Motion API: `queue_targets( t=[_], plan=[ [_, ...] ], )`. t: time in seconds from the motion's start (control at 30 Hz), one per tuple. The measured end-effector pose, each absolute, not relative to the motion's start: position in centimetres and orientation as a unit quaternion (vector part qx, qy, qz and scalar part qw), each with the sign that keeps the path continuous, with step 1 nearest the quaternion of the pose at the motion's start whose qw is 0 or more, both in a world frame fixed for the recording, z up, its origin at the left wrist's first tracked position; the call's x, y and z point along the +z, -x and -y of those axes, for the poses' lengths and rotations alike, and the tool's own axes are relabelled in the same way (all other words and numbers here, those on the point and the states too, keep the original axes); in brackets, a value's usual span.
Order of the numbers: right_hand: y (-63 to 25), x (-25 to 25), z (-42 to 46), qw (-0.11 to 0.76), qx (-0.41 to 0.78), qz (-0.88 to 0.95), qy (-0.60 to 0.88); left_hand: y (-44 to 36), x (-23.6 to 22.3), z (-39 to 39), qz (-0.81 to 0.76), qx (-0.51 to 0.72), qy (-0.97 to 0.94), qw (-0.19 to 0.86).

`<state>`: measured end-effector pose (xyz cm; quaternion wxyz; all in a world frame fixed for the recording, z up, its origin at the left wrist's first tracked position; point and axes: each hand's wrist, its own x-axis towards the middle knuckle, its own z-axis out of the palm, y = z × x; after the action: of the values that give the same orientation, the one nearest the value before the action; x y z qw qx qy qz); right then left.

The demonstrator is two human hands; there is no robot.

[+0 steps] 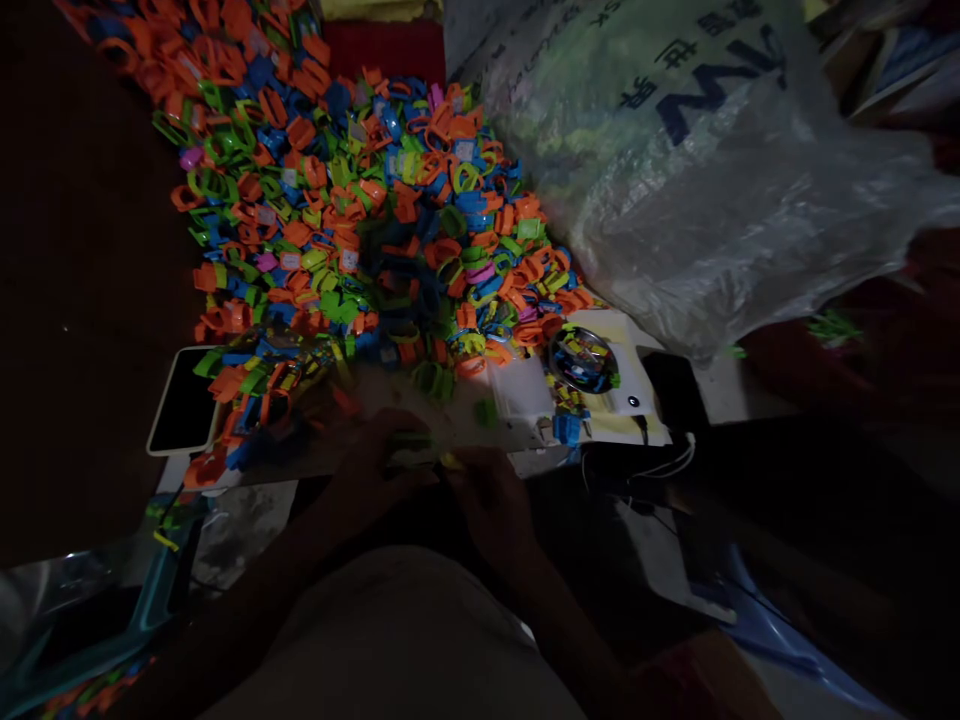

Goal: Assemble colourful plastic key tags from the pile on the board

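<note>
In dim light at the table's near edge, my left hand (pixel 375 460) is closed around a green toy watch (pixel 411 440), a small plastic loop. Close beside it, my right hand (pixel 491 490) pinches a small yellow piece (pixel 452 460), held near the watch; whether the two touch, I cannot tell. Beyond my hands spreads a large heap of toy watches (pixel 315 200) in orange, blue, green, yellow and pink. A round metal bowl (pixel 553 372) to the right holds small colourful pieces, with more of them lying in front of it.
A phone (pixel 184 400) lies at the left table edge. Right of the bowl are a white device (pixel 630 385), a black object (pixel 675 390) and white cables (pixel 679 460). A big translucent plastic bag (pixel 675 220) bulges over the back right. Below left stands a teal plastic frame (pixel 150 600).
</note>
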<state>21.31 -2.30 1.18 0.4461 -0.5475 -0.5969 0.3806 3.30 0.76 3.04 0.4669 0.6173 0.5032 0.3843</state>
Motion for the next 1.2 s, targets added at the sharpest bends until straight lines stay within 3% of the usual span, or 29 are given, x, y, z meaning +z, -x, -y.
queue_targets(
  t=[0.53, 0.87, 0.97, 1.2],
  plan=[
    [-21.8, 1.0, 2.7, 0.396, 0.246, 0.698, 0.543, -3.8, 3.7, 0.3, -0.496, 0.391, -0.669, 0.392],
    [-21.7, 3.4, 2.6, 0.177, 0.193, 0.817, 0.513, -3.7, 2.3, 0.8, -0.52, 0.345, -0.628, 0.464],
    [-21.9, 3.3, 2.6, 0.19, 0.219, 0.786, 0.546, -3.5, 1.8, 0.9, -0.551, 0.336, -0.61, 0.46],
    [-21.8, 2.3, 2.9, 0.318, 0.303, 0.692, 0.573, -2.9, 2.8, 1.3, -0.538, 0.353, -0.657, 0.392]
  ],
)
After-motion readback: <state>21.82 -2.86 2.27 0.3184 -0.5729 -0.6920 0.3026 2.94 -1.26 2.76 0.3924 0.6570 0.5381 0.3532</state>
